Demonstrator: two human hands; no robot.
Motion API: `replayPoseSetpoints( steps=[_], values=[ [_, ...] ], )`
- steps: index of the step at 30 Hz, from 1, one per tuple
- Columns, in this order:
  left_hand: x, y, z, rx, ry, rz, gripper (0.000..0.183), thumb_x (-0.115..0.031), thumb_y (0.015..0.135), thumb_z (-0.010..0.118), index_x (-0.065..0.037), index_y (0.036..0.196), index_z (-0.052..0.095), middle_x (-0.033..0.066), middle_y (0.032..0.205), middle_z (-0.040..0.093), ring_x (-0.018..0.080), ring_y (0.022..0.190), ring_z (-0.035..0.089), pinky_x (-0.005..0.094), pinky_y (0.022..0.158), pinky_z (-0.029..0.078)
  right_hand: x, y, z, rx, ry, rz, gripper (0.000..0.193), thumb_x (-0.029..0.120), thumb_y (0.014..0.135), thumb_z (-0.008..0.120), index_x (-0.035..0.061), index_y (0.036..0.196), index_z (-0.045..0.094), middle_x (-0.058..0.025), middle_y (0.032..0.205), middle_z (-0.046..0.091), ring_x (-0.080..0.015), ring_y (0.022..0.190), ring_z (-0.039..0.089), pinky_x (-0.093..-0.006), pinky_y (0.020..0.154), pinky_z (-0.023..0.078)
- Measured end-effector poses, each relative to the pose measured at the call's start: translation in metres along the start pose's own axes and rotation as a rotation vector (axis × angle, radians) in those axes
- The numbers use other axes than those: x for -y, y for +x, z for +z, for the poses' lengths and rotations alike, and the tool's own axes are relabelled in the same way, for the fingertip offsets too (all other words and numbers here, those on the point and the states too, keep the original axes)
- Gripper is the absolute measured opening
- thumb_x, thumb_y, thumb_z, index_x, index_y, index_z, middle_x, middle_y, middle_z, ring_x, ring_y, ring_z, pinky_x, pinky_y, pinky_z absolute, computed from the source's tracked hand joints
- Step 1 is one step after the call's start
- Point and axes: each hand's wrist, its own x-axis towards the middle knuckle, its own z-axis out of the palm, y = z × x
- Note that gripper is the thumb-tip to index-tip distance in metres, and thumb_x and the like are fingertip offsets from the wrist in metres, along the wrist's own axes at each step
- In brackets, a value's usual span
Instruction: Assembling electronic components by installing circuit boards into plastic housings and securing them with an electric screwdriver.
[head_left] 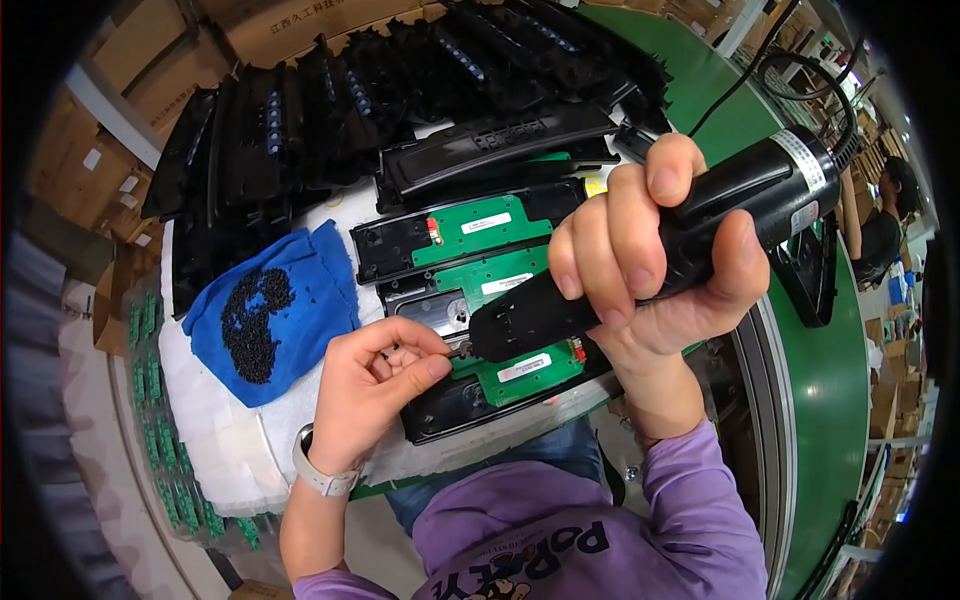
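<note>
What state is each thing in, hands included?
Right hand: closed around the screwdriver
Left hand: thumb and forefinger pinched near screwdriver's tip
Screwdriver: corded, tilted; running or not, can't tell
Front case: open, green board inside
Blue cloth: spread, wrinkled
Small black bits: heaped on the cloth
Black covers: lined up at the back

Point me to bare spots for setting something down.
Bare: white sheet below the blue cloth, left of the left hand; green bench below the black shell at right. Crowded: the far side, with black housings; the middle, with green boards and driver.
</note>
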Motion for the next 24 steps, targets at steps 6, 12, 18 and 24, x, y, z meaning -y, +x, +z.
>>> replayPoseSetpoints(
  steps=[6, 12, 18, 24],
  values=[
    [-0.001, 0.000, 0.001, 0.022, 0.006, -0.036, 0.012, -0.003, 0.082, 0.065, 0.004, 0.091, 0.062, 0.0025, 0.078, 0.064, 0.0020, 0.067, 0.055, 0.0141, 0.060, 0.042, -0.001, 0.000, 0.004, -0.026, -0.004, -0.012, 0.035, 0.038, 0.087, 0.049, 0.0057, 0.101, 0.044, -0.0030, 0.060, 0.048, -0.0135, 0.041, 0.044, -0.0311, 0.049, 0.041],
    [0.000, -0.001, 0.003, 0.042, 0.021, -0.012, 0.014, -0.007, 0.085, 0.061, 0.003, 0.095, 0.061, 0.0056, 0.084, 0.064, 0.0038, 0.071, 0.055, 0.0161, 0.061, 0.042, -0.001, 0.002, 0.008, -0.135, 0.064, -0.036, 0.029, 0.030, 0.087, 0.048, 0.0032, 0.098, 0.045, -0.0059, 0.056, 0.047, -0.0146, 0.037, 0.040, -0.0313, 0.043, 0.038],
    [0.010, 0.009, -0.005, -0.093, -0.283, 0.041, 0.020, -0.014, 0.093, 0.045, 0.002, 0.104, 0.053, 0.0090, 0.094, 0.061, 0.0089, 0.073, 0.051, 0.0190, 0.066, 0.039, 0.027, 0.003, 0.002, -0.127, -0.089, 0.255, 0.021, 0.013, 0.078, 0.058, -0.0030, 0.088, 0.048, -0.0067, 0.052, 0.048, -0.0128, 0.037, 0.044, -0.0245, 0.036, 0.034],
    [0.011, 0.011, -0.011, -0.134, -0.285, 0.032, 0.018, -0.007, 0.094, 0.040, 0.005, 0.104, 0.050, 0.0170, 0.098, 0.061, 0.0188, 0.083, 0.062, 0.0252, 0.072, 0.048, 0.024, -0.001, 0.011, -0.195, -0.521, 0.419, 0.038, 0.019, 0.066, 0.068, -0.0035, 0.084, 0.044, -0.0039, 0.051, 0.043, -0.0099, 0.036, 0.040, -0.0215, 0.034, 0.033]
  ],
)
